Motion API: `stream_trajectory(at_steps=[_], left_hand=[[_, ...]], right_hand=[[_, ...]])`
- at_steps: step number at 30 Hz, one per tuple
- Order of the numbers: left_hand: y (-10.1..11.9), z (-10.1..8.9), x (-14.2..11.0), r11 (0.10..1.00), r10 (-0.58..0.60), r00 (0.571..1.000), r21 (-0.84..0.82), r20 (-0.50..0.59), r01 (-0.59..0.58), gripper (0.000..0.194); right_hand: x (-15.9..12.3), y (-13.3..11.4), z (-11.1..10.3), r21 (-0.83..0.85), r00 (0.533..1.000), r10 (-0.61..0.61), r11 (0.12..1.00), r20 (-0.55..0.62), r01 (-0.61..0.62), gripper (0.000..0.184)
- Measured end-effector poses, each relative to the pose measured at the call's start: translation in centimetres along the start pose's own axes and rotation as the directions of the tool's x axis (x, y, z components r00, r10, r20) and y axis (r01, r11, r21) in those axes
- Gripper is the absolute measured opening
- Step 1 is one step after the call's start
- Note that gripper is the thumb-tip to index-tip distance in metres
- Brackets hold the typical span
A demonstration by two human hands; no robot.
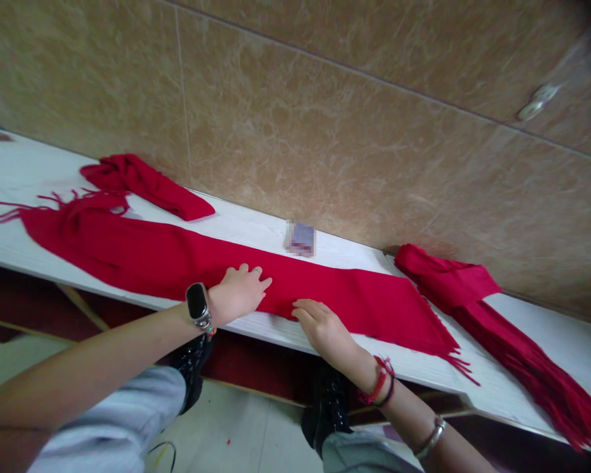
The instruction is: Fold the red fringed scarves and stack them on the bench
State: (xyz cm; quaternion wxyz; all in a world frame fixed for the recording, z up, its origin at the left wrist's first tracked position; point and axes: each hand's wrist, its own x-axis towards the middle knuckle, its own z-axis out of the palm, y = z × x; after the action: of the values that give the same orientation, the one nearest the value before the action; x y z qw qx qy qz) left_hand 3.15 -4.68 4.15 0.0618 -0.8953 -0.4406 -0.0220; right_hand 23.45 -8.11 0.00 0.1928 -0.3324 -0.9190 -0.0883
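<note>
A long red scarf [369,299] with fringed ends lies stretched along a narrow white bench [142,302]. Its left end is bunched and creased, while the right part lies fairly flat. My left hand [239,290] rests palm down on the middle of this scarf, fingers spread, with a watch on the wrist. Just to its right, my right hand [325,328] is at the scarf's front edge, fingers close together and bent over the cloth; the thumb is hidden.
A folded red scarf [162,190] lies behind at the left, and another fringed red scarf [473,302] at the right. A small blurred packet [301,239] sits near the brown tiled wall [325,131]. Below the bench are dark red shelf openings [256,368].
</note>
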Motion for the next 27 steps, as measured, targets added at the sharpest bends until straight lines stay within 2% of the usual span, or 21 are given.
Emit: stream_trajectory(at_steps=[1, 3, 5, 7, 11, 14, 16, 18, 20, 22, 25, 27], left_hand=[[0.2, 0.1, 0.2, 1.0, -0.018, 1.0, 0.018, 0.007, 0.018, 0.032], [0.5, 0.1, 0.8, 1.0, 0.03, 0.999, 0.005, 0.043, -0.03, 0.035], [0.6, 0.2, 1.5, 0.989, 0.124, 0.986, -0.097, 0.107, -0.114, 0.037], [0.1, 0.6, 2.4, 0.976, 0.13, 0.974, -0.196, 0.187, -0.092, 0.038], [-2.9, 2.0, 3.9, 0.965, -0.065, 0.976, -0.236, 0.208, 0.115, 0.045], [-5.0, 2.2, 4.4, 0.942, -0.265, 0.942, -0.154, 0.205, 0.299, 0.05], [-5.2, 1.8, 4.4, 0.932, -0.333, 0.928, -0.093, 0.165, 0.351, 0.052], [-4.3, 1.4, 4.1, 0.959, -0.254, 0.96, -0.095, 0.123, 0.266, 0.051], [-3.0, 1.3, 3.5, 0.983, -0.078, 0.987, -0.156, 0.137, 0.099, 0.051], [-1.8, 1.6, 2.9, 0.976, 0.039, 0.982, -0.218, 0.184, 0.002, 0.053], [-1.2, 2.3, 2.4, 0.971, 0.057, 0.981, -0.239, 0.187, -0.011, 0.057], [-1.3, 2.8, 2.3, 0.972, 0.048, 0.985, -0.235, 0.164, -0.008, 0.06]], right_hand=[[0.0, 0.0, 0.2, 0.008, 1.0, 0.005, 1.0, -0.007, -0.005, 0.023], [-0.1, 0.1, 0.6, 0.043, 0.999, 0.03, 0.999, -0.018, -0.029, 0.024], [-0.1, 0.3, 0.9, 0.094, 0.997, 0.069, 0.993, -0.02, -0.066, 0.025], [-0.2, 0.4, 1.1, 0.142, 0.994, 0.106, 0.984, -0.007, -0.104, 0.025], [-0.2, 0.6, 1.1, 0.231, 0.989, 0.145, 0.961, 0.034, -0.149, 0.024], [-0.2, 0.4, 1.0, 0.285, 0.985, 0.166, 0.943, 0.047, -0.172, 0.024], [-0.2, 0.3, 0.8, 0.301, 0.981, 0.188, 0.933, 0.056, -0.196, 0.023], [-0.1, 0.1, 0.4, 0.308, 0.976, 0.2, 0.927, 0.084, -0.216, 0.02], [0.0, 0.2, -0.2, 0.314, 0.972, 0.193, 0.922, 0.136, -0.227, 0.022], [0.3, 0.7, -0.9, 0.319, 0.963, 0.188, 0.916, 0.191, -0.242, 0.031], [1.0, 1.8, -1.6, 0.263, 0.941, 0.196, 0.926, 0.274, -0.27, 0.044], [1.3, 2.8, -1.5, 0.185, 0.91, 0.182, 0.946, 0.372, -0.265, 0.048]])
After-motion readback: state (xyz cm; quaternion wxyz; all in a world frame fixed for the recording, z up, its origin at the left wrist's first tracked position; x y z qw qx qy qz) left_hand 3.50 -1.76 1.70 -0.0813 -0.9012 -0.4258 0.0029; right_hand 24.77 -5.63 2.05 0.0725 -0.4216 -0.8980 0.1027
